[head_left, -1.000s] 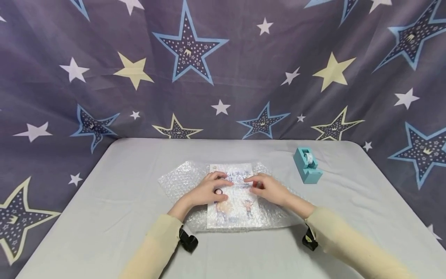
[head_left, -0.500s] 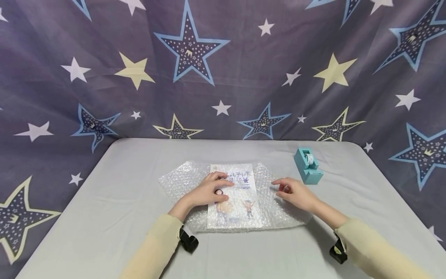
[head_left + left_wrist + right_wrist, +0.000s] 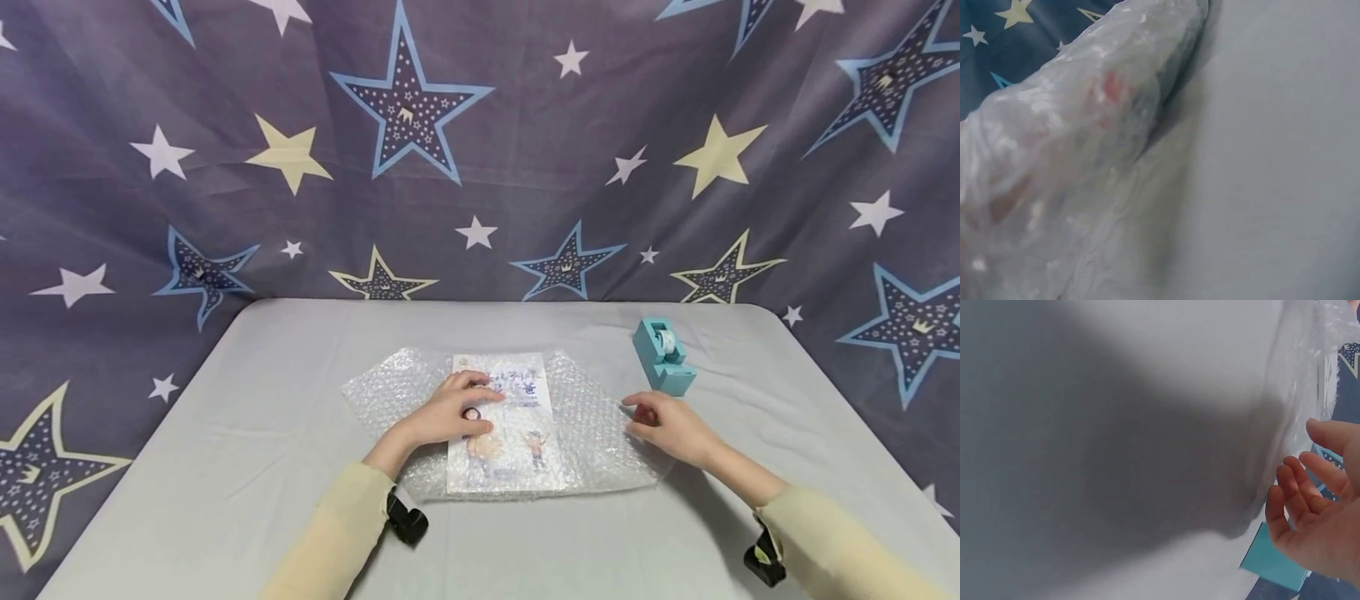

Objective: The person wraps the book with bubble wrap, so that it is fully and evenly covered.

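A dark purple fabric backdrop with printed stars (image 3: 525, 167) hangs behind a table covered in pale grey, lightly creased cloth (image 3: 187, 475). Clear, glossy, dimpled bubble wrap (image 3: 603, 442) lies mid-table, its long axis running left to right, flaps angled outward. Within it lies a flat white rectangular booklet (image 3: 517, 429), long axis pointing away from the person, blue lettering at the far end. The left hand (image 3: 448, 410) rests on it, fingers spread; the right hand (image 3: 669, 425) is near the right flap, fingers loosely bent, thumb apart, gripping nothing. Beyond stands a blocky teal tape dispenser (image 3: 664, 367).
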A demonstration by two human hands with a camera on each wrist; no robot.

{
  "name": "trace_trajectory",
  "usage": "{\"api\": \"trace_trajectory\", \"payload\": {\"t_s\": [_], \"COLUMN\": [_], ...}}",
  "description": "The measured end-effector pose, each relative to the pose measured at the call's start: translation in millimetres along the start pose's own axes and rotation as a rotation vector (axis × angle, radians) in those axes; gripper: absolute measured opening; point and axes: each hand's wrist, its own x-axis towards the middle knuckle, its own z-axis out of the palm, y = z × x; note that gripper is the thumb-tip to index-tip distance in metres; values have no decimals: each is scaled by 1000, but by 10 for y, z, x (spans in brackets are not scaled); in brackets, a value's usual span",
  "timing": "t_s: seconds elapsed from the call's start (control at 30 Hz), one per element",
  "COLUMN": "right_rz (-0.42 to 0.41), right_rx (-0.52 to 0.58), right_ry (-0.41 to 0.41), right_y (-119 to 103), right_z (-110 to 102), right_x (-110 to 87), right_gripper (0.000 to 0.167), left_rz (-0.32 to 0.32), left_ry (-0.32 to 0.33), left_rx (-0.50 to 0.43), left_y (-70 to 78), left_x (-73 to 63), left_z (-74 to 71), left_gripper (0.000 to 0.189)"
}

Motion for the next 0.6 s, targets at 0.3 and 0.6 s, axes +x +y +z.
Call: {"api": "trace_trajectory", "payload": {"t_s": [0.3, 0.6], "right_rz": [31, 101], "right_rx": [-48, -59], "right_ry": [-8, -47], "right_y": [75, 125], "right_z": [-71, -141], "right_x": [-101, -173], "right_gripper": [27, 25], "left_rz": [1, 1], "left_ry": [7, 14], "left_rx": [7, 1], "left_y": [-1, -4], "left_x": [4, 2], "left_z": [15, 24], "left_gripper": [43, 43]}}
